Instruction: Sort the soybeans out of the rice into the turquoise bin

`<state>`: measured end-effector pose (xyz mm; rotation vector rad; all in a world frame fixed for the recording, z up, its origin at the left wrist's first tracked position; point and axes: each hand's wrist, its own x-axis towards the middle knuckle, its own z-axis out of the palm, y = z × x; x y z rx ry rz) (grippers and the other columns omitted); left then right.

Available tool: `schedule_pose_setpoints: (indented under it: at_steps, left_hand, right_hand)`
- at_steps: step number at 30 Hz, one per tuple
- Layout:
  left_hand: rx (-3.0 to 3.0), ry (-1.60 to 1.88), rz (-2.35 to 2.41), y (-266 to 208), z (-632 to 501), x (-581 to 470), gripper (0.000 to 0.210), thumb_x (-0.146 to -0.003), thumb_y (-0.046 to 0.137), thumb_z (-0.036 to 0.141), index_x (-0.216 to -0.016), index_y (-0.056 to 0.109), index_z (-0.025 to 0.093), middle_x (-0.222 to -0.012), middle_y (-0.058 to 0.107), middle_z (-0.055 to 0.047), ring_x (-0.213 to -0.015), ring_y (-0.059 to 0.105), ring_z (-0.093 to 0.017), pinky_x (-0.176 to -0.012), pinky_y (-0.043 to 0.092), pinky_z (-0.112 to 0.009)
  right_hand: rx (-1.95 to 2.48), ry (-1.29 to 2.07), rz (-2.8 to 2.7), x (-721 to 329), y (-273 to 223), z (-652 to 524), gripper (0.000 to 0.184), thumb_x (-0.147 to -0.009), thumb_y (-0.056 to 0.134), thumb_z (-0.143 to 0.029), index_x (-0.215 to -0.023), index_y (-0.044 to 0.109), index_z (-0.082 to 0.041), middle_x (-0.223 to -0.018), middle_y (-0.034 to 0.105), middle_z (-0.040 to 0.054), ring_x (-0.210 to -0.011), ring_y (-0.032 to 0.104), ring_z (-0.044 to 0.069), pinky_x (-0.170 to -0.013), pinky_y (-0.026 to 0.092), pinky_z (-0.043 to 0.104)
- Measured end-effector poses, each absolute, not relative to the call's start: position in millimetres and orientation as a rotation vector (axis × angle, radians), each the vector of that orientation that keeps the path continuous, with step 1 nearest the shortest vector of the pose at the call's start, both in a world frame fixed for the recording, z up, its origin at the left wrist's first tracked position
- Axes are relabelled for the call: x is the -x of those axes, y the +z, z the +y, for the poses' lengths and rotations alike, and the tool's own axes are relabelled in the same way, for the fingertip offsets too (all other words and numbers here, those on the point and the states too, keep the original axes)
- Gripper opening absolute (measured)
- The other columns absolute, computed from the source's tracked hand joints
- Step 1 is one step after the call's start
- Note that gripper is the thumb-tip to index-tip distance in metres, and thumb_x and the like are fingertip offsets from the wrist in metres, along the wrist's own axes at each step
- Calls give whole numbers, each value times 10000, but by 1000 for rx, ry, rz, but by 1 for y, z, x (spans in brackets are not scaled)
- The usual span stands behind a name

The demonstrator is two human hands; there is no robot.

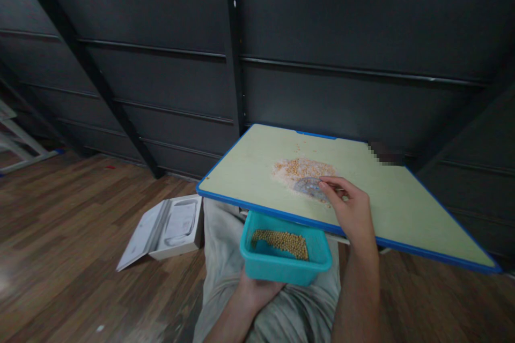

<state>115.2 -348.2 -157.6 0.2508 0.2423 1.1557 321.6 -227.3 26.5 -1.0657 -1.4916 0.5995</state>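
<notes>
Under the table's near edge, my left hand (257,290) supports a teal plastic bin (285,273) from below, its fingers hidden beneath it. Round tan beans (287,241), perhaps soybeans, lie inside, with part of the bin's floor showing. My right hand (349,204) pinches the edge of a clear, round, shallow plastic piece (310,186), perhaps a lid or dish. That piece is at the near side of a spread pile of white grains mixed with orange-yellow beans (301,167). The pile lies on a pale yellow-green folding table (241,171) with a blue rim.
An opened white box (179,225) with papers inside sits on the wooden floor (88,236) at the left. Behind the table stands a dark panelled wall (169,75). A dark, pixelated patch covers something at the table's far right edge. White metal legs (24,142) show far left.
</notes>
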Motion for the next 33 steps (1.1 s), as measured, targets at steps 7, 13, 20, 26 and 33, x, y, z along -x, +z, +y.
schedule_pose_setpoints:
  at_steps: [7, 13, 20, 26, 33]
  left_hand:
    - [-258, 1168, 234, -154, -350, -116, 434, -1172, 657, 535, -1395, 935, 288, -1638, 854, -106, -1744, 606, -387, -1512, 362, -625]
    - [-311, 1165, 207, -157, -350, -116, 463, -1205, 576, 511, -1395, 932, 286, -1612, 870, -88, -1720, 634, -365, -1537, 296, -605]
    - [-309, 1165, 186, -158, -347, -117, 433, -1176, 664, 516, -1443, 909, 278, -1620, 865, -97, -1713, 642, -371, -1540, 290, -617]
    - [-243, 1163, 286, -153, -347, -116, 406, -1087, 790, 527, -1369, 930, 271, -1590, 881, -112, -1751, 594, -421, -1517, 358, -618]
    - [-222, 1156, 272, -155, -347, -115, 390, -1101, 783, 496, -1393, 927, 281, -1614, 868, -110, -1790, 547, -400, -1497, 401, -638]
  right_hand:
    - [1088, 553, -1461, -323, 25, -224, 318, -940, 885, -550, -982, 942, -240, -1010, 939, 128, -886, 816, 318, -764, 611, 412]
    - [1105, 540, -1443, -323, 23, -223, 333, -941, 880, -566, -979, 926, -238, -1015, 934, 137, -896, 828, 330, -763, 616, 419]
    - [1104, 568, -1449, -323, 23, -221, 357, -942, 888, -590, -984, 924, -237, -1024, 932, 141, -907, 836, 336, -768, 624, 426]
    - [1074, 631, -1479, -322, 25, -223, 335, -952, 891, -576, -975, 916, -242, -1005, 927, 132, -907, 837, 326, -781, 633, 428]
    - [1063, 655, -1473, -322, 25, -224, 368, -950, 911, -606, -987, 923, -239, -999, 925, 133, -922, 843, 335, -815, 646, 450]
